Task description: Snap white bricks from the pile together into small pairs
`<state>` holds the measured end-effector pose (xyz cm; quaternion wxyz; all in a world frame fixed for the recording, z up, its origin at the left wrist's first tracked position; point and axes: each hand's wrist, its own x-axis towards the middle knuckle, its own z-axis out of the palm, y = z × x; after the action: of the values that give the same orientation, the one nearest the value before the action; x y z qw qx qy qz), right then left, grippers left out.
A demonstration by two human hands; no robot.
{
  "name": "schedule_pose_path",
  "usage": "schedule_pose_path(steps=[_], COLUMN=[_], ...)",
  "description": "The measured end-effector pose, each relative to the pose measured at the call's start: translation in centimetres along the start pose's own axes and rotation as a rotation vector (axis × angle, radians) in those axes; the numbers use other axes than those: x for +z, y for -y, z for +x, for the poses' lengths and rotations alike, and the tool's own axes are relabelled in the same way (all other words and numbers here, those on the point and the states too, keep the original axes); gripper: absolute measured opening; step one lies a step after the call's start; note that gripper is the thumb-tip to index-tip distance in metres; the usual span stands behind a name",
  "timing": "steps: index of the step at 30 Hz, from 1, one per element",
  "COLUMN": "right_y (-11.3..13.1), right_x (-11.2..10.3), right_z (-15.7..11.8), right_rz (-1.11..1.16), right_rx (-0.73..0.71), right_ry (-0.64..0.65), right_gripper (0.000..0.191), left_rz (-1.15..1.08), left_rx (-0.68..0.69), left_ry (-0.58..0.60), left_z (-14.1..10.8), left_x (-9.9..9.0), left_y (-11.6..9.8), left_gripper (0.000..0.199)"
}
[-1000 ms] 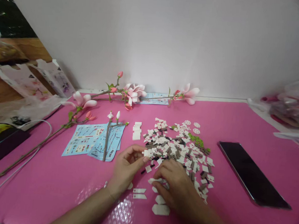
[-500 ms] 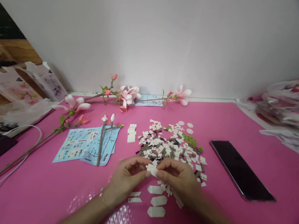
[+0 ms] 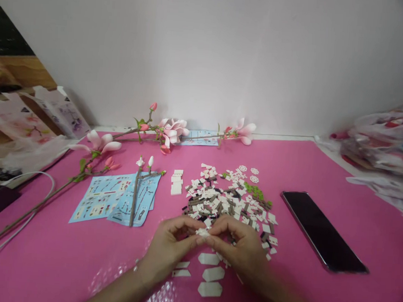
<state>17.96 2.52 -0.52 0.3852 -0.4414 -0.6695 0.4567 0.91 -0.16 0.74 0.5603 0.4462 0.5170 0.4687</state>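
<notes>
Beside the mat (image 3: 324,169), a bag (image 3: 377,145) holds colourful items; hands (image 3: 174,245) pinch a brick (image 3: 202,232).

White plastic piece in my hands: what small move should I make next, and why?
Probably press the small white plastic brick piece firmly together, then lay it beside the long white plastic petal shapes. Your left hand and right hand both pinch it, and those similar white shapes lie lined up just below.

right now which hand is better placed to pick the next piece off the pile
Probably the right hand: it sits against the pile of white and brown building pieces, while the left hand lies nearer the blue instruction sheets. Both pinch a small white piece, so it must let go first.
</notes>
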Motion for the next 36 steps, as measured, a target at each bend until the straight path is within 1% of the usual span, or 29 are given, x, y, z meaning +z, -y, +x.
schedule_pose_path(steps=[2, 7, 15, 17, 22, 26, 29, 32, 34, 36], right_y=[0.04, 0.04, 0.21, 0.33, 0.57, 0.6, 0.54, 0.45, 0.43, 0.48], right_x=[0.07, 0.03, 0.22, 0.28, 0.1, -0.13, -0.2, -0.23, -0.25, -0.3], right_z=[-0.02, 0.01, -0.31, -0.37, -0.24, -0.11, -0.12, -0.07, 0.04, 0.15], right_rz=[-0.024, -0.05, -0.058, -0.073, -0.106, -0.079, -0.075, -0.143, -0.223, -0.298], right_rx=[-0.032, -0.078, -0.105, -0.094, 0.009, -0.015, -0.034, -0.135, -0.257, -0.366], right_ry=[-0.011, -0.011, 0.007, 0.011, 0.008, 0.019, 0.028, 0.015, -0.018, -0.059], right_gripper=[0.019, 0.018, 0.018, 0.019, 0.014, 0.016, 0.015, 0.004, 0.006, 0.004], left_rz=[0.012, 0.047, -0.028, -0.03, -0.088, -0.085, -0.035, 0.007, 0.021, 0.032], left_rx=[0.011, 0.033, 0.022, 0.028, -0.001, 0.028, 0.067, 0.089, 0.093, 0.099], left_ry=[-0.018, 0.001, 0.044, 0.048, 0.015, 0.022, 0.043, 0.002, -0.016, 0.004], left_z=[0.03, 0.03, -0.21, -0.15, 0.19, 0.3, 0.27, 0.33, 0.4, 0.42], left_x=[-0.04, -0.15, -0.21, -0.22, -0.04, 0.04, -0.16, -0.53, -0.72, -0.76], left_y=[0.04, 0.08, -0.04, -0.03, 0.64, 0.83, 0.74, 0.78, 0.8, 0.71], left_gripper=[0.012, 0.01, 0.008, 0.007, 0.011, 0.023, 0.015, 0.01, 0.011, 0.013])
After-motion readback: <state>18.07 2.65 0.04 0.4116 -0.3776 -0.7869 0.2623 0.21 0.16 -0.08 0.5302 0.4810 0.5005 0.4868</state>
